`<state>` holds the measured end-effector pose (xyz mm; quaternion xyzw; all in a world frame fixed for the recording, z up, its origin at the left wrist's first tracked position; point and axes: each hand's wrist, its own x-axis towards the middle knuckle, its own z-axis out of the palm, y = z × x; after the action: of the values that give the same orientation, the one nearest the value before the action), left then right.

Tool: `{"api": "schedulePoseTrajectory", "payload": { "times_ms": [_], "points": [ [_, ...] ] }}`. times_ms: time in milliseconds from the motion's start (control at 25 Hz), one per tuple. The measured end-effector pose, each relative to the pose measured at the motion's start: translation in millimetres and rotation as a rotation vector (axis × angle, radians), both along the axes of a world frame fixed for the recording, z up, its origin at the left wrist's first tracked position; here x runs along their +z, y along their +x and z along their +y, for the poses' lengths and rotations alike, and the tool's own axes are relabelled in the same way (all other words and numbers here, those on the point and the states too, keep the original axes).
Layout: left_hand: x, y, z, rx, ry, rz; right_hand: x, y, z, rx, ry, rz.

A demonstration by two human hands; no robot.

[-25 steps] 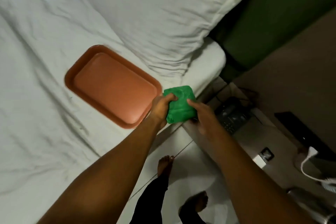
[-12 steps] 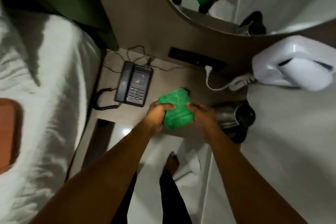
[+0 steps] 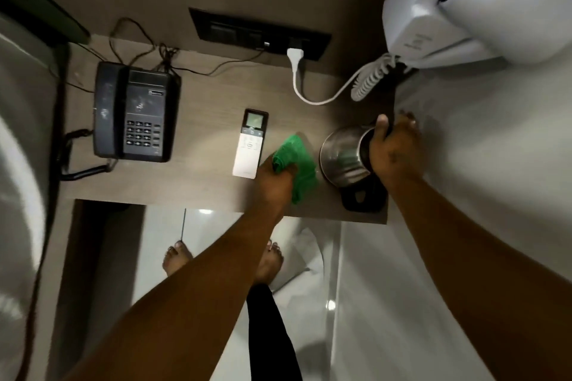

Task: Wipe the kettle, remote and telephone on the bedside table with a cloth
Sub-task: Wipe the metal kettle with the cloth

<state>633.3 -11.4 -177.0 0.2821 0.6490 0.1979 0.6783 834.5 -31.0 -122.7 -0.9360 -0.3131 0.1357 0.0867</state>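
Observation:
A steel kettle (image 3: 342,155) lies tipped on its side at the right end of the brown bedside table (image 3: 201,189), above its black base (image 3: 363,199). My right hand (image 3: 393,145) grips the kettle's top end. My left hand (image 3: 275,181) holds a bunched green cloth (image 3: 298,161) just left of the kettle. A white remote (image 3: 250,144) lies in the table's middle, close to the cloth. A black telephone (image 3: 134,111) sits at the left end.
A white wall-mounted hair dryer (image 3: 476,3) hangs at the upper right, its coiled cord plugged into a black socket panel (image 3: 260,34). Phone wires trail behind the telephone. The white bed edge (image 3: 21,133) lies left. My bare feet stand on the floor below.
Both hands held the cloth before. Now my right hand has let go of it and taken the kettle, while my left keeps the cloth. The view has turned from the bed to the table.

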Motion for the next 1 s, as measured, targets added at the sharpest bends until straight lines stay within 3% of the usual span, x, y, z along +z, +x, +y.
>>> {"api": "schedulePoseTrajectory", "payload": {
  "times_ms": [280,480,640,760,880,1000],
  "points": [
    [-38.6,46.1,-29.7,-0.019,0.095,0.065,-15.1,-4.5,-5.0,0.059,0.203,-0.081],
    [-50.1,82.2,-16.0,0.327,-0.234,-0.488,-16.6,-1.9,-3.9,0.055,0.245,-0.046],
    [-55.2,105.4,12.5,0.270,-0.205,-0.308,-18.9,-2.1,-4.0,0.079,0.207,-0.077],
    [-46.6,114.3,31.0,0.128,-0.076,-0.329,-21.9,0.2,-3.4,0.067,0.192,-0.058],
    [-36.5,94.7,-0.5,0.043,0.095,-0.393,-22.7,-0.8,-4.3,0.069,0.202,-0.075],
    [-24.9,77.6,-48.3,0.036,0.117,-0.347,-20.6,-1.1,-4.3,0.076,0.201,-0.091]
  ]
}}
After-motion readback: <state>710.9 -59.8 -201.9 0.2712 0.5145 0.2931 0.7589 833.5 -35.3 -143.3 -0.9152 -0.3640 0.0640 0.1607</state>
